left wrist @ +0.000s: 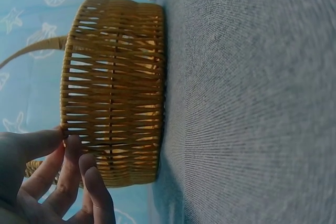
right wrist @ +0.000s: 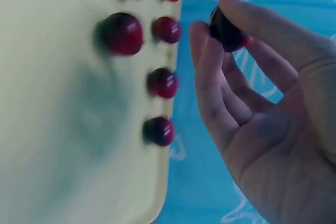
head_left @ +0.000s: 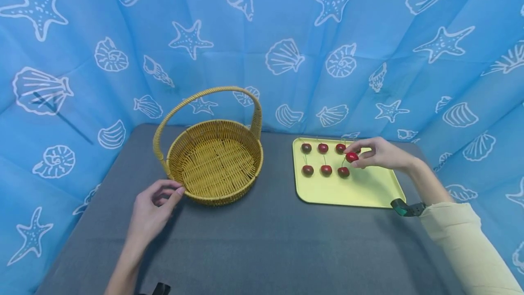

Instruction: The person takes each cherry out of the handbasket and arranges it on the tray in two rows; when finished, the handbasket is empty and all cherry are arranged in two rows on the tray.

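A round yellow wicker basket (head_left: 217, 163) with a tall arched handle (head_left: 209, 90) sits left of centre, nothing inside it. At its near left rim, my left hand (head_left: 152, 208) pinches the edge between thumb and fingertips, as the left wrist view also shows. Over a pale yellow tray (head_left: 368, 190), my right hand (head_left: 382, 153) holds a red cherry (head_left: 351, 157) between thumb and fingers, lifted off the tray surface. Several more cherries (head_left: 326, 170) with thin stems lie in two rows on the tray; one in the back row is partly hidden behind the right hand.
A grey cloth (head_left: 254, 245) covers the table. Blue curtains (head_left: 245, 35) printed with white shells and starfish hang behind and at both sides. Between basket and tray runs a strip of bare grey cloth.
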{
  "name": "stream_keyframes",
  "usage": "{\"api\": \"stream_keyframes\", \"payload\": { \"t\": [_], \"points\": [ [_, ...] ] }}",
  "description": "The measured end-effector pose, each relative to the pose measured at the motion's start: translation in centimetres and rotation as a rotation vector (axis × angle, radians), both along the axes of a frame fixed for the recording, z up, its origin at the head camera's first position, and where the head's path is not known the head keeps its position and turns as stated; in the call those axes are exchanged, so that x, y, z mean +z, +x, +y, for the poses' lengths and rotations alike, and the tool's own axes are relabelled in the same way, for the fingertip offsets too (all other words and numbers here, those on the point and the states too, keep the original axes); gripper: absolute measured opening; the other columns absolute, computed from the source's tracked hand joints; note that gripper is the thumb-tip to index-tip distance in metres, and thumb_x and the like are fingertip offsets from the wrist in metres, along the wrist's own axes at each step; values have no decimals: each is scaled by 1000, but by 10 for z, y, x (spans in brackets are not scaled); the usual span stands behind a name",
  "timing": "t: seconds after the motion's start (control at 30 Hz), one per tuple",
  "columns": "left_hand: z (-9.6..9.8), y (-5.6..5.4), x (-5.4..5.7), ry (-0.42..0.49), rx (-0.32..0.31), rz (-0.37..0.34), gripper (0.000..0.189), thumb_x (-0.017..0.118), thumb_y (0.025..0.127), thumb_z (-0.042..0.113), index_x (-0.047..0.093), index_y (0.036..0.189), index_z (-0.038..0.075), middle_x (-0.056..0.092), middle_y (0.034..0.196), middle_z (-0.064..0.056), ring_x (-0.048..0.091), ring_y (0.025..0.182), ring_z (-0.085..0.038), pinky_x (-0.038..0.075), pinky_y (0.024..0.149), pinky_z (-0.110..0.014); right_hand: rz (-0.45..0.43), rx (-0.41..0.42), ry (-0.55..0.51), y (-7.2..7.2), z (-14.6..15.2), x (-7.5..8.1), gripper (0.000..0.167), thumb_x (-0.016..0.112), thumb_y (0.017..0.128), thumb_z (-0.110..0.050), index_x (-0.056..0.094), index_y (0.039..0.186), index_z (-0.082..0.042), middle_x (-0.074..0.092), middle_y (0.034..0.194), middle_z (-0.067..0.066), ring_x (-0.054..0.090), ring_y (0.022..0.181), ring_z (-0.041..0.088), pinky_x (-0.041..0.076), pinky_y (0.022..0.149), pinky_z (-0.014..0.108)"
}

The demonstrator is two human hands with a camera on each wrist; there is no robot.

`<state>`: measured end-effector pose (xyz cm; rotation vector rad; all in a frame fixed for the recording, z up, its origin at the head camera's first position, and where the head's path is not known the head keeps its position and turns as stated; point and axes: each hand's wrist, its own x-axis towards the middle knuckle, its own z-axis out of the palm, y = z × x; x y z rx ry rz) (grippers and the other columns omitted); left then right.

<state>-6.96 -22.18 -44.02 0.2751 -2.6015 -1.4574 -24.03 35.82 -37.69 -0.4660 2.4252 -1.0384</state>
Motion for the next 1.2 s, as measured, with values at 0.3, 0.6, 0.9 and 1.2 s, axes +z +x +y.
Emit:
{"api": "stream_keyframes", "payload": {
  "t": [0.3, 0.6, 0.9, 1.2],
  "points": [
    [-2, -1, 1, -14, -24, 2, 27, 74, 105, 34, 74, 122, 13, 81, 104, -16, 72, 69, -18, 53, 58, -27, 135, -69, 65, 16, 25, -33, 43, 85, 94, -11, 70, 133, 1, 71, 130, 26, 79, 86, 16, 63, 70, 35],
    [-7, -1, 2, -26, -45, 22, 25, 73, 106, 34, 75, 122, 14, 81, 104, -14, 73, 72, -16, 56, 57, -28, 233, -86, 145, 19, 28, -58, 42, 89, 91, -15, 75, 127, 0, 76, 126, 27, 78, 92, 21, 58, 69, 24],
    [-15, -2, 6, -30, -92, 21, 27, 71, 107, 33, 74, 124, 12, 78, 105, -14, 72, 75, -16, 59, 58, -30, 252, -115, 177, 21, 32, -65, 45, 91, 89, -19, 75, 128, -3, 77, 125, 24, 75, 92, 15, 57, 70, 23],
    [-33, -2, 9, -90, -71, 34, 28, 72, 107, 33, 74, 126, 11, 78, 110, -15, 71, 75, -9, 59, 57, -30, 225, -150, 156, 30, 33, -58, 48, 89, 92, -20, 72, 133, -1, 75, 129, 27, 76, 96, 20, 60, 68, 26]
  ]
}}
